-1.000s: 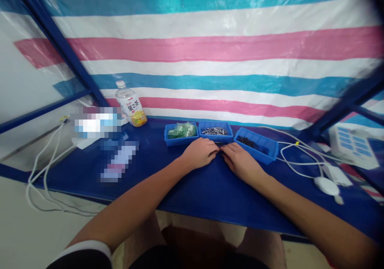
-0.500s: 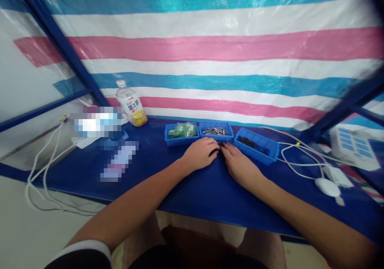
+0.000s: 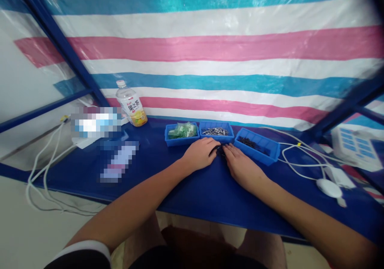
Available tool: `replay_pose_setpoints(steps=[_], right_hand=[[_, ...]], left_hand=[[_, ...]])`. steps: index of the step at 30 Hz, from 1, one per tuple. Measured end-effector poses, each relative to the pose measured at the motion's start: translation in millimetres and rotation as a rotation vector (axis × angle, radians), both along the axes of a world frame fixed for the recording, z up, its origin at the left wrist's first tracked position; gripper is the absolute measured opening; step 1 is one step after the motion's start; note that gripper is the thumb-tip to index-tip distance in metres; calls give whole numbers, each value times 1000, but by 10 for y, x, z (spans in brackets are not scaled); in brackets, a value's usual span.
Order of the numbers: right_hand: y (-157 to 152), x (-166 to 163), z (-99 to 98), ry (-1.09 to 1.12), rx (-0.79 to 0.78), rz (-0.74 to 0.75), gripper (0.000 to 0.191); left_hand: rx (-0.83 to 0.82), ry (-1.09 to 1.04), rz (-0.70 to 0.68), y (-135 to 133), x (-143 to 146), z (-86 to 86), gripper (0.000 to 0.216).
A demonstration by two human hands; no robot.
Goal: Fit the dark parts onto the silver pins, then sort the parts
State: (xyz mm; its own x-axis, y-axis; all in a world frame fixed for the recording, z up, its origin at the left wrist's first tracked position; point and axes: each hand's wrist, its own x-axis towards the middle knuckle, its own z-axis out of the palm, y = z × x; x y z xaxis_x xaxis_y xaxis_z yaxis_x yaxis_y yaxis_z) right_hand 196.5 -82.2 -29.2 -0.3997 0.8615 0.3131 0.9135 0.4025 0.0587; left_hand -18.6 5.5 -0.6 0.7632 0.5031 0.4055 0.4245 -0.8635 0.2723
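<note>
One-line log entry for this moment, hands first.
left hand: curled at dark pieces, grip unclear | right hand: fingers extended beside them | blue bins: green packets, silver pieces, black bits

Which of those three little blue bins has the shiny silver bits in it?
The middle blue bin: it holds slim silvery pieces, while the left bin has green packets and the right bin dark pieces.

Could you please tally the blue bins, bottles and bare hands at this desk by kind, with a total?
Blue bins: 3 (left bin, middle bin, right bin)
Bottles: 1 (clear bottle with a white cap)
Bare hands: 2 (left hand, right hand)
Total: 6
</note>
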Motion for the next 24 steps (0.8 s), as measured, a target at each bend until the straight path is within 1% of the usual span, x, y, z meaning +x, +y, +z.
replay_pose_setpoints(steps=[3,5,9,12,16,19,22,24], right_hand=[[-1,-9,-84,-19,-21,8,69],[-4,-31,-91,-14,-27,28,71],[-20,-65,2,-6,-17,66,66],[-26,-47,47,0,16,25,59],[-10,-5,-44,-1,21,-5,56],[4,-6,-113,11,2,14,62],[-5,-38,-59,25,-19,28,65],[-19,-65,41,24,-44,37,59]], left_hand=[[-7,8,-5,-6,3,4,31],[-15,7,-8,-11,6,10,31],[-24,-9,-2,-15,9,12,33],[-26,-24,7,-16,8,8,33],[-24,-35,7,-17,5,7,34],[-30,-36,7,-17,7,7,34],[-33,-37,9,-12,10,1,35],[-34,-39,9,-8,11,-5,35]])
